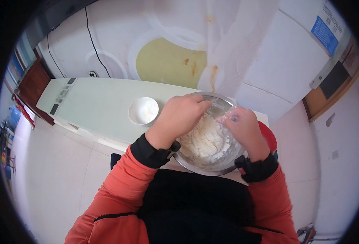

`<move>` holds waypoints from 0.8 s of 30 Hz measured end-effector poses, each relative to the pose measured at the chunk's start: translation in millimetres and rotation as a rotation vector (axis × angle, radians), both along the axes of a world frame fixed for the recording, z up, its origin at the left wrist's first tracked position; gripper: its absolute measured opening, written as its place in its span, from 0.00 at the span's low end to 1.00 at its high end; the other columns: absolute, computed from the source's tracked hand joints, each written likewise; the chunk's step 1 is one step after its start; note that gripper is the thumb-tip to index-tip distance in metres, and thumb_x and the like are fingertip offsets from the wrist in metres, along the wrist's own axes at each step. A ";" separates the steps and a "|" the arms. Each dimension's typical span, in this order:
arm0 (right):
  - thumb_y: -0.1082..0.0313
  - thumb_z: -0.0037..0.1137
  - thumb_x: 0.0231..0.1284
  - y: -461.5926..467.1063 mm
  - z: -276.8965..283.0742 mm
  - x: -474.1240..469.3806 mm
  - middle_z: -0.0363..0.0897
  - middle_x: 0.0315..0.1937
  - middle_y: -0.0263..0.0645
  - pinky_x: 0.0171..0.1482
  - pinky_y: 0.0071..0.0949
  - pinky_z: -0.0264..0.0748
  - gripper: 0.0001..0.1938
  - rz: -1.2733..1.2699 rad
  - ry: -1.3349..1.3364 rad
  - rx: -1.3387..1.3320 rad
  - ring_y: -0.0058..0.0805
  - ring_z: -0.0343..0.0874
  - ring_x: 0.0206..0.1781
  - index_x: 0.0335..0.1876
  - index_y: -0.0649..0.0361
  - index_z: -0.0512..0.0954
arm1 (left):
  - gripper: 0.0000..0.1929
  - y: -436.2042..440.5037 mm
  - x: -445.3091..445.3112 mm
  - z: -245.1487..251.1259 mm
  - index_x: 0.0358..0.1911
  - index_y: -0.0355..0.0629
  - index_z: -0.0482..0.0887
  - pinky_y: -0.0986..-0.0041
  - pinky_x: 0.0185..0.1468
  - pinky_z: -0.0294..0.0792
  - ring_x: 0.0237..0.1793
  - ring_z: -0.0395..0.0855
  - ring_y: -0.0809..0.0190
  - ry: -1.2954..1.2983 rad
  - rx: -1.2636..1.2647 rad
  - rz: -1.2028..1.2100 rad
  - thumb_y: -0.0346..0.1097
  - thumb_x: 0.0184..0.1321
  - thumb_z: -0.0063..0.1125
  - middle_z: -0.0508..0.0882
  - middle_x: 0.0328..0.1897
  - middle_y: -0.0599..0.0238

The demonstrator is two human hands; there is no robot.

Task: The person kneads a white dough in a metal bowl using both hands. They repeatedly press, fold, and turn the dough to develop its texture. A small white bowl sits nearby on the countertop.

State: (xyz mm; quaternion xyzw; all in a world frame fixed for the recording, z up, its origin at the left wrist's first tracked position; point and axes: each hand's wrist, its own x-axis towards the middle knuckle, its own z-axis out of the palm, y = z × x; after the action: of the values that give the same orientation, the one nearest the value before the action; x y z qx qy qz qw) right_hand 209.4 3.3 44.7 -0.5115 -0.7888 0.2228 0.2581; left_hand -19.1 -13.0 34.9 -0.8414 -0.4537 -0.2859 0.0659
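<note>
A wide stainless steel bowl (204, 172) stands near the right end of a long pale cabinet, directly before me. Inside it lies a rough, shaggy mass of dough (208, 140), with flour smeared up the walls. My left hand (184, 114) is above the bowl's left side, fingers curled toward the middle; what is under them is hidden. Over the right side, my right hand (242, 123) has bent fingers coated in flour and bits of dough. Whether it grips anything is unclear. Left of my left hand, a small white bowl (136, 114) contains white powder resembling flour.
The cabinet top (106, 103) stretches left along a stained wall (170, 64). A red round object (268, 137) shows partly behind my right wrist. A white upright appliance or cabinet (283, 58) rises at the right. Black cables (95, 45) hang down the wall.
</note>
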 end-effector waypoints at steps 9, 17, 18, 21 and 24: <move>0.73 0.50 0.65 43.3 -2.9 -17.5 0.86 0.35 0.50 0.43 0.37 0.80 0.10 0.524 -0.224 -0.207 0.45 0.86 0.38 0.43 0.67 0.83 | 0.18 -1.7 -31.3 -10.1 0.53 0.46 0.88 0.56 0.50 0.78 0.48 0.86 0.46 -0.044 -0.307 -0.048 0.30 0.57 0.64 0.89 0.45 0.55; 0.63 0.56 0.61 40.1 -1.2 -55.6 0.79 0.26 0.54 0.37 0.42 0.73 0.12 0.192 -0.298 -0.223 0.44 0.75 0.28 0.31 0.67 0.79 | 0.16 1.6 -37.6 -22.0 0.50 0.47 0.89 0.56 0.49 0.79 0.46 0.87 0.45 -0.115 -0.199 -0.029 0.29 0.57 0.61 0.89 0.41 0.54; 0.63 0.57 0.60 37.1 -6.0 -59.1 0.78 0.25 0.55 0.36 0.43 0.72 0.12 0.100 -0.303 -0.232 0.44 0.73 0.27 0.29 0.67 0.79 | 0.16 2.1 -35.2 -23.7 0.49 0.47 0.89 0.56 0.48 0.79 0.45 0.87 0.45 -0.072 -0.201 0.003 0.28 0.57 0.61 0.89 0.40 0.54; 0.66 0.56 0.58 30.1 -19.1 -63.1 0.75 0.23 0.58 0.37 0.46 0.73 0.11 0.084 -0.253 -0.118 0.51 0.75 0.28 0.27 0.67 0.77 | 0.16 -1.1 -31.3 -28.7 0.48 0.48 0.88 0.56 0.44 0.80 0.44 0.88 0.46 -0.037 -0.177 0.054 0.27 0.57 0.58 0.89 0.38 0.55; 0.69 0.55 0.56 30.4 -26.8 -59.6 0.78 0.27 0.60 0.40 0.48 0.74 0.08 0.154 -0.335 0.022 0.58 0.79 0.34 0.30 0.67 0.78 | 0.16 -4.9 -32.8 -30.1 0.49 0.49 0.87 0.56 0.42 0.80 0.42 0.89 0.47 -0.007 -0.194 0.074 0.27 0.58 0.57 0.89 0.36 0.55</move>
State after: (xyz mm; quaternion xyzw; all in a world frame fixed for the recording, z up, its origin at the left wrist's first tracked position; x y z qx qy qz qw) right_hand 149.8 33.7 17.9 -0.4765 -0.8601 0.1447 0.1107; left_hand -51.9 -17.9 4.8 -0.8255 -0.5103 -0.2410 -0.0071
